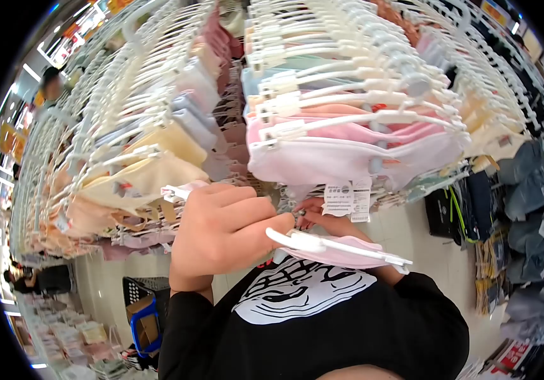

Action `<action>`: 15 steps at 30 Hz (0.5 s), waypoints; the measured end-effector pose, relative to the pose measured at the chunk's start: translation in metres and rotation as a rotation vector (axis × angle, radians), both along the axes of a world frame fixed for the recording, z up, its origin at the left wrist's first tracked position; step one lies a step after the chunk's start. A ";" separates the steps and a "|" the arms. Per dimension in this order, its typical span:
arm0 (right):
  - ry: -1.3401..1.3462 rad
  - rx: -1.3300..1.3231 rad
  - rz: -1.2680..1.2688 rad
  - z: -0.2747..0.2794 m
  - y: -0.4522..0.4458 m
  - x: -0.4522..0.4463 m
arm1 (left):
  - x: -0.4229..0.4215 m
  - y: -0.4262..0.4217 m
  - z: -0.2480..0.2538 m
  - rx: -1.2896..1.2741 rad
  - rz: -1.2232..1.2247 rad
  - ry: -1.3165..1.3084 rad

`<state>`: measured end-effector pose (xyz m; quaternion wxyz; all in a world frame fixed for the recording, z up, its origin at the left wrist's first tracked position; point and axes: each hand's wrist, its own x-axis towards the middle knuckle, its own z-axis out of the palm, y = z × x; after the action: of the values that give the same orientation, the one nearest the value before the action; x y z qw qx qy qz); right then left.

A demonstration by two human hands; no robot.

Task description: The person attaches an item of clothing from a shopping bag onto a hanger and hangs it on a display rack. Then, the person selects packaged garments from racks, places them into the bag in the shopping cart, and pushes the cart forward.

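Note:
My left hand (221, 231) is closed in a fist around a white hanger (303, 244), its ends sticking out on both sides. From this hanger hangs a pale pink garment (341, 251), tilted in front of my black T-shirt (322, 323). Lower down, past the fist, my right hand (312, 212) shows its fingers curled; what they grip, if anything, cannot be made out. Just above the right hand a light pink garment (322, 164) hangs at the front of the rack, a white printed tag (341, 199) dangling from it.
Densely packed white hangers (341, 82) carry pastel clothes ahead, with a second row (139, 120) at the left. Grey clothes (531, 183) hang at the right. A dark basket (134, 291) and a blue-rimmed box (145, 326) stand on the pale floor (107, 278).

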<state>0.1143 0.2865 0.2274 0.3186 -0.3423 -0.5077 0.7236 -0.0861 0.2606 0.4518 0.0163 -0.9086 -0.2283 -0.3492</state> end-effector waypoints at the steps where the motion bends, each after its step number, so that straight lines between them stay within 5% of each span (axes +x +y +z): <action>1: 0.050 0.041 -0.053 -0.004 -0.004 0.004 | 0.002 0.000 -0.002 -0.005 -0.022 0.009; 8: -0.058 0.138 -0.247 0.015 -0.037 0.049 | 0.007 0.001 -0.010 -0.026 -0.133 0.073; 15: -0.193 0.859 -0.295 0.086 -0.024 0.075 | 0.018 0.002 -0.011 -0.021 -0.259 0.051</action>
<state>0.1890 0.2628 0.3136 0.4824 -0.3136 -0.7346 0.3595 -0.0676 0.2628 0.4411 -0.0326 -0.9392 -0.1120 -0.3228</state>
